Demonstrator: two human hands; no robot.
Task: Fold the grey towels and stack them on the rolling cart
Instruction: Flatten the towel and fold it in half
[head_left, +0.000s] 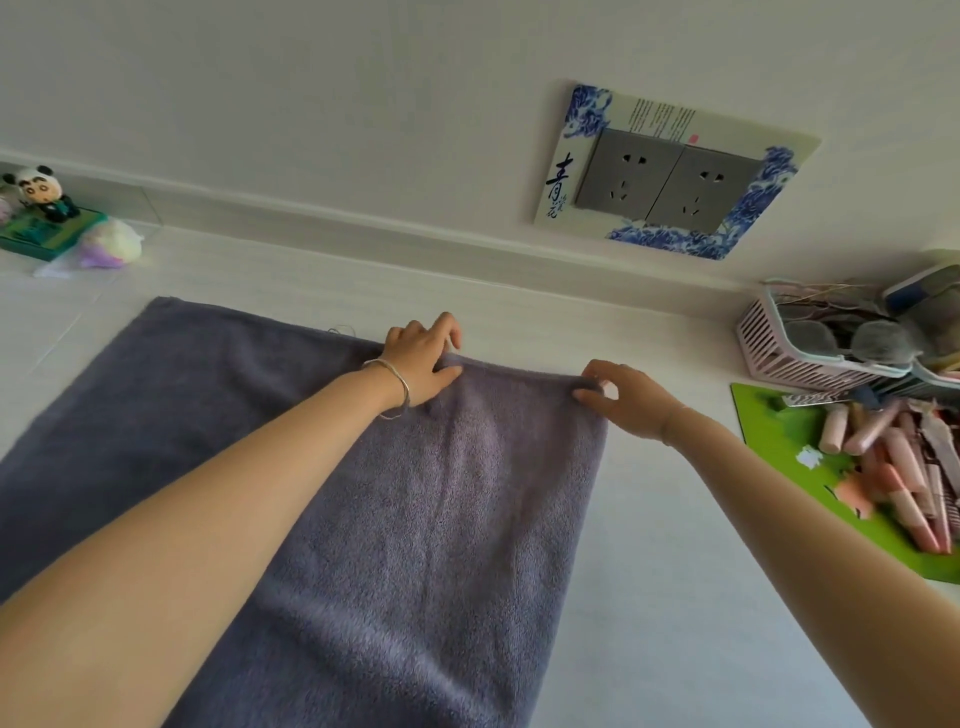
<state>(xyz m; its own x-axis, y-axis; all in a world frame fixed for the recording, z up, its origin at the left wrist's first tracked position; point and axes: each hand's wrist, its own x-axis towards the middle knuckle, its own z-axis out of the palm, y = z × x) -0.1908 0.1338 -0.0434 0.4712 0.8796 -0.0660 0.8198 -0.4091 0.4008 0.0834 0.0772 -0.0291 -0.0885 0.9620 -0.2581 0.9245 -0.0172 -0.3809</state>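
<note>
Lying spread across the white surface (675, 597), the grey towel (415, 545) is being shown with its right part doubled over, the upper layer reaching up to a far edge where both hands are working. Two bare forearms are being stretched out over the cloth from the near edge of the view. The far edge of the folded layer is being pinched by the left hand (423, 358), whose grip is closed on the towel with thumb under and fingers above; a thin silver bracelet (392, 387) is being worn on that wrist. The right far corner is being held by the right hand (621, 397), its grip likewise closed on the towel between thumb and forefinger. To the right, a green mat (789, 441) is being covered with pink tubes (893, 467), and just beyond it a pink slatted basket (784, 343) is being filled with grey items. At the far left, a panda figurine (44, 195) is being seen beside the wall. On the wall itself, two grey sockets are being framed by a blue-patterned plate (670, 176).
</note>
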